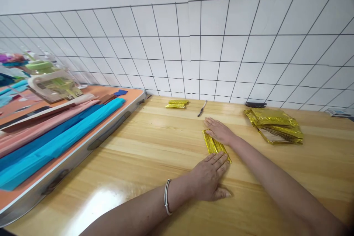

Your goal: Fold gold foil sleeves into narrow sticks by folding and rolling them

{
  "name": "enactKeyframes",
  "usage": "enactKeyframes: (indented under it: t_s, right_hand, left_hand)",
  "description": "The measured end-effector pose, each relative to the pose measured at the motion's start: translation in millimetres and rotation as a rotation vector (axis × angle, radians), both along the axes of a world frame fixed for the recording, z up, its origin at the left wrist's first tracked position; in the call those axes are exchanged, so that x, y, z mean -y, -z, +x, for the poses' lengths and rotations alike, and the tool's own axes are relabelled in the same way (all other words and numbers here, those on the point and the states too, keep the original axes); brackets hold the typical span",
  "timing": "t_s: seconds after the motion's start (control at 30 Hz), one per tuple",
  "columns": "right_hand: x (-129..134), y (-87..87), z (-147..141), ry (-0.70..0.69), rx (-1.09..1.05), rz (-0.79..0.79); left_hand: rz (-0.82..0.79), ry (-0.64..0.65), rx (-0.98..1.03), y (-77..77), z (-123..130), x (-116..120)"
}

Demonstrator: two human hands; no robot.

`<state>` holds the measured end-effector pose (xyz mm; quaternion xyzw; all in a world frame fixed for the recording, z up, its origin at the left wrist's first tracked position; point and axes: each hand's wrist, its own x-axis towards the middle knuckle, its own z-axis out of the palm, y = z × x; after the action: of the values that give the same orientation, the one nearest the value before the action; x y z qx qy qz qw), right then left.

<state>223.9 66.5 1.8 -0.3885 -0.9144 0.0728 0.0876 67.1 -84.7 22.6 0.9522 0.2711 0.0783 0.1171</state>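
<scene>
While left hand [208,177], right hand [219,131] touch foil [212,147], tabletop [157,140] reaching board's edge [132,107].

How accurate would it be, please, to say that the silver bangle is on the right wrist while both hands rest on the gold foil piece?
Not quite: the head view shows the silver bangle on the wrist of the left hand, not the right hand. The remainder is correct: both hands rest on the gold foil piece.

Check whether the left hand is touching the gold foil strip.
Touching. The head view shows the left hand with fingers laid flat across the near end of the gold foil strip.
</scene>
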Motion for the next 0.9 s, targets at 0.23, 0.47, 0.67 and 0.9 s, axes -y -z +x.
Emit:
enactKeyframes:
  t_s: [0.23, 0.47, 0.67, 0.9]
  right_hand:
    - [78.2, -22.0, 19.4, -0.283, -0.079, -0.163]
    - [77.8, -14.5, 20.4, -0.307, -0.002, -0.269]
    - [46.8, -7.8, 11.3, -0.301, 0.001, -0.245]
    - [15.0, 4.1, -0.3, -0.245, 0.036, -0.148]
  left_hand:
    - [0.051, -0.019, 0.008, 15.5, 1.2, -1.7]
    - [0.035, -0.029, -0.01, 14.1, 1.5, -0.6]
    - [0.027, -0.006, -0.014, 5.3, 0.4, -1.3]
    - [-0.013, 0.015, -0.039, -2.8, -0.5, 0.2]
